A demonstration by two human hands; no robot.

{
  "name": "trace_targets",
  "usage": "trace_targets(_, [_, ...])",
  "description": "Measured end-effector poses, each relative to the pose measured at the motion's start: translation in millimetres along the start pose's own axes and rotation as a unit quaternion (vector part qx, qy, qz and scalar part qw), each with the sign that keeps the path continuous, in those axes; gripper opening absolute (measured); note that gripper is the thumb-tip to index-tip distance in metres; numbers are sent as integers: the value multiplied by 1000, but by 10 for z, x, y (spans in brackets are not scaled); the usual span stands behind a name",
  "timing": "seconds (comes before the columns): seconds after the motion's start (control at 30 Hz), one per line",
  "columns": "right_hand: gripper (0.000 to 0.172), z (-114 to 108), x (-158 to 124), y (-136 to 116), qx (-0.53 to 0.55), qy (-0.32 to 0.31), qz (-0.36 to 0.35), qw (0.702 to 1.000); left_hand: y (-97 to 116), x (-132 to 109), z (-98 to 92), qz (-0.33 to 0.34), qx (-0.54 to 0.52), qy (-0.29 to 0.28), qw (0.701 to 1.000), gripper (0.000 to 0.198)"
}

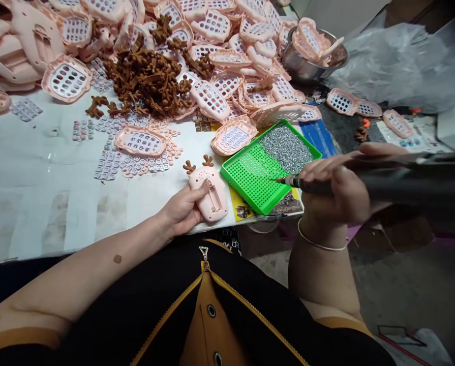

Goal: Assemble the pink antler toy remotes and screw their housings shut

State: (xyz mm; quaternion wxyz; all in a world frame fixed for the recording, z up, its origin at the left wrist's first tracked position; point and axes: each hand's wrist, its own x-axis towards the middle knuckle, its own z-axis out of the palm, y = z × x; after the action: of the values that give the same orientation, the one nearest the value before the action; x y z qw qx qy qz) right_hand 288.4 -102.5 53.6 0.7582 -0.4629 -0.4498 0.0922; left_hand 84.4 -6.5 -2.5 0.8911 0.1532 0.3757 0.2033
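My left hand (181,211) grips a pink plastic reindeer-shaped casing (215,201) with small brown antlers, its open battery compartment facing up, and my thumb lies across its top edge. My right hand (337,188) is closed around a black electric screwdriver (402,178), held level over the table. Its thin metal bit points left and ends just above a green plastic screw tray (250,173). Small silver screws (286,148) fill the far corner of that tray. The tray lies next to the casing, between my two hands.
A large heap of pink perforated casings (219,56) and a pile of brown antlers (145,79) cover the far table. Pink shells and loose pieces (109,162) lie on the white-covered table (40,152). A steel bowl (311,56) and a plastic sheet (398,66) stand far right.
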Motion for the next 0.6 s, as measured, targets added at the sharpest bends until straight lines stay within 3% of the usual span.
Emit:
trace_targets(0.07, [25,-37,33,198,-20,38,-58,997,3,-14,5,-1,-2,1,1000,24])
trace_targets(0.2, [24,4,32,431,-26,49,-60,997,14,-44,18,-8,2,4,1000,23])
trace_targets(0.4, [26,-1,-5,505,-41,46,-27,998,32,-73,44,-17,6,21,1000,24])
trace_targets(0.6, [25,-10,4,571,-36,35,-37,998,39,-90,56,-15,1,25,1000,29])
